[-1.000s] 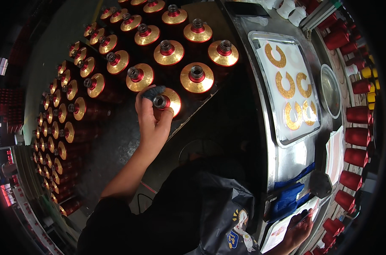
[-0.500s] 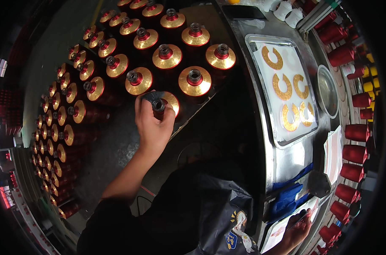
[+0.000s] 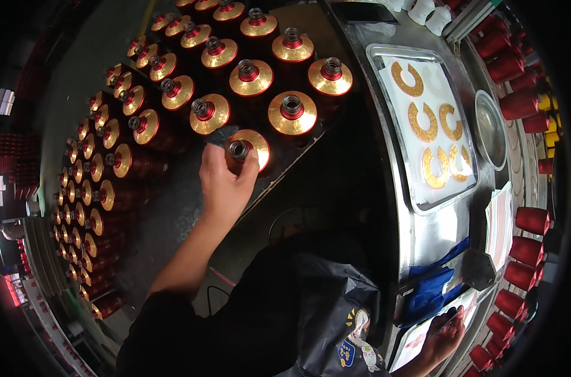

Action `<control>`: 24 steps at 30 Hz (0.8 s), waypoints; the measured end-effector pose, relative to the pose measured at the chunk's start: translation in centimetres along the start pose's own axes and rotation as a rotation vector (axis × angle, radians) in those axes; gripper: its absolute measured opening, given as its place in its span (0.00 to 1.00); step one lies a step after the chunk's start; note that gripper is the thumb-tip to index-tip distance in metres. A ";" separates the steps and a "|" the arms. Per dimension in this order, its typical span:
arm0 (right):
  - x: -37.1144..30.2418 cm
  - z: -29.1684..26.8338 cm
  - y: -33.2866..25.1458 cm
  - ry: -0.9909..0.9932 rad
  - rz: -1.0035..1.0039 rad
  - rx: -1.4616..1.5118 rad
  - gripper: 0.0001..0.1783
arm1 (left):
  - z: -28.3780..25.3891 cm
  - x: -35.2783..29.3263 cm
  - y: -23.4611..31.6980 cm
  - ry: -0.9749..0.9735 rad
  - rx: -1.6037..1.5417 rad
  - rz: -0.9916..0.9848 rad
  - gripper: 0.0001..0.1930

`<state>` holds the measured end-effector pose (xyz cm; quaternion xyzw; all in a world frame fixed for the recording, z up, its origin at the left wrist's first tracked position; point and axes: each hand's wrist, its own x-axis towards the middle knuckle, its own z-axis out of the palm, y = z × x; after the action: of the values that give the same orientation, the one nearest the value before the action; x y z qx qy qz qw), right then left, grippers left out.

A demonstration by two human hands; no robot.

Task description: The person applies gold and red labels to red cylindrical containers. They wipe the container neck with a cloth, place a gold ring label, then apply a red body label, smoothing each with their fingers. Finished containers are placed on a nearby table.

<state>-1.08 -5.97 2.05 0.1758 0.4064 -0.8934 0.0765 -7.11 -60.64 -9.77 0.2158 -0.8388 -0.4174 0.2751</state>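
My left hand [image 3: 224, 182] is closed around the neck and shoulder of a red bottle with a gold top [image 3: 249, 147], the nearest one in a block of like bottles [image 3: 172, 94] standing in rows. A dark cloth shows between my fingers and the bottle. My right hand [image 3: 444, 336] rests low at the right on a white printed sheet [image 3: 424, 336] at the edge of the steel bench; its fingers lie flat on the paper.
A steel tray [image 3: 398, 125] on the bench holds a white sheet with several gold C-shaped labels [image 3: 424, 122]. A small metal bowl [image 3: 489, 129] sits beside it. Red bottles [image 3: 524, 103] line the right rim. A blue cloth [image 3: 433, 289] lies near my right hand.
My left hand has stayed on the same bottle, shifting its grip slightly around the neck. The right hand has not moved from the sheet.
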 end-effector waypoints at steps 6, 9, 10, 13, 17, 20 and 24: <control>0.1 0.6 0.1 0.094 -0.040 -0.051 0.23 | -1.4 -0.9 -1.2 -0.009 -0.005 0.056 0.30; 0.2 1.1 0.2 0.083 -0.050 -0.057 0.22 | -1.6 -1.3 -1.3 0.000 -0.084 0.056 0.31; 0.3 0.9 0.4 0.086 -0.053 -0.064 0.22 | -1.6 -1.4 -1.3 -0.007 -0.090 0.045 0.31; 0.5 1.6 0.2 0.076 -0.012 -0.052 0.22 | -1.5 -1.1 -1.1 -0.024 -0.076 0.028 0.30; 0.5 1.3 0.4 0.102 -0.010 -0.037 0.21 | -0.7 -1.2 -0.9 -0.017 -0.121 -0.032 0.28; 0.8 2.8 0.6 0.152 -0.024 -0.062 0.19 | -0.3 -0.8 -0.8 -0.001 -0.129 -0.087 0.27; 1.9 7.1 3.2 0.263 -0.092 -0.432 0.14 | 0.6 -0.4 -0.8 0.013 -0.125 -0.100 0.23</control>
<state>-3.76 -13.45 3.41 0.2514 0.6021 -0.7576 0.0179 -7.10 -60.55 -10.87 0.2425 -0.7976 -0.4806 0.2723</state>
